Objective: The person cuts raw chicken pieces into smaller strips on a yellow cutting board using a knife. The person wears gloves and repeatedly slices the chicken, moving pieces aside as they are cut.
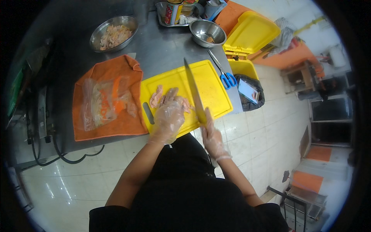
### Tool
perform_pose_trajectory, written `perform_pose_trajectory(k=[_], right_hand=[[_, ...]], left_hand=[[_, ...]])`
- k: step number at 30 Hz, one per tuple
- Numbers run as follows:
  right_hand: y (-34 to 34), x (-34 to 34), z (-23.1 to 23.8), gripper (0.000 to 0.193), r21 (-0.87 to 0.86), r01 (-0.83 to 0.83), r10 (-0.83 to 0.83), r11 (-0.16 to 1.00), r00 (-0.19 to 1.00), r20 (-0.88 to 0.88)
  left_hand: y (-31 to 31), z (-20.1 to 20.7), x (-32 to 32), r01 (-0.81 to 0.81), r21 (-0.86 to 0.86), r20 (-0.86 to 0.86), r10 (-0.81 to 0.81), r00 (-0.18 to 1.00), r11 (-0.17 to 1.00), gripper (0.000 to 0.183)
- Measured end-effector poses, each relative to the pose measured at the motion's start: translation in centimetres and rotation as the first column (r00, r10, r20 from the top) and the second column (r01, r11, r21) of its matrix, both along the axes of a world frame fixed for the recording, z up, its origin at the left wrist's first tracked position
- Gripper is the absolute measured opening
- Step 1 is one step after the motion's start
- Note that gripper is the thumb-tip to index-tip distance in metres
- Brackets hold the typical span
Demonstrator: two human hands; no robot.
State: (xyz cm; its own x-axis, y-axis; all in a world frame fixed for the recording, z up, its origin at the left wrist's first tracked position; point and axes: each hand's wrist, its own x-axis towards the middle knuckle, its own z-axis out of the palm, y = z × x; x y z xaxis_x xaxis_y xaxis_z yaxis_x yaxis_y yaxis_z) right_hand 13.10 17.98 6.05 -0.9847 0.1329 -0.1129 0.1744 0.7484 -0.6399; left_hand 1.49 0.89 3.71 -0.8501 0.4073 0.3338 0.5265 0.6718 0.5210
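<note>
Pale pink raw meat [156,96] lies in pieces on a yellow cutting board [218,96]. My left hand [169,118], in a clear plastic glove, presses down on the meat with its fingers bent over it, hiding part of it. To the right, my right hand [211,137], gloved too, is closed around the yellow handle of a long kitchen knife [194,86]. The knife's blade points away from me over the board, apart from the meat.
Left of the board, a zip bag [101,102] lies on an orange cloth [83,129]. A steel bowl of meat pieces [115,34], a smaller steel bowl [199,31] and blue-handled scissors [228,80] rest on the steel table [160,50]. A yellow lidded bin [245,67] stands right.
</note>
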Motion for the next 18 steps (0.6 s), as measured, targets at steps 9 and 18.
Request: perform_pose_trajectory(k=[9, 18], right_hand=[[4.7, -2.1, 2.3, 0.061, -0.118, 0.081, -0.071, 0.990, 0.994, 0.089], [7.6, -4.3, -0.3, 0.054, -0.044, -0.071, 0.074, 0.997, 0.993, 0.087]], left_hand=[[2.2, 2.4, -2.1, 0.104, -0.043, 0.140, -0.098, 0.985, 0.994, 0.020], [3.3, 0.3, -2.5, 0.066, -0.292, 0.017, -0.064, 0.998, 0.954, 0.028]])
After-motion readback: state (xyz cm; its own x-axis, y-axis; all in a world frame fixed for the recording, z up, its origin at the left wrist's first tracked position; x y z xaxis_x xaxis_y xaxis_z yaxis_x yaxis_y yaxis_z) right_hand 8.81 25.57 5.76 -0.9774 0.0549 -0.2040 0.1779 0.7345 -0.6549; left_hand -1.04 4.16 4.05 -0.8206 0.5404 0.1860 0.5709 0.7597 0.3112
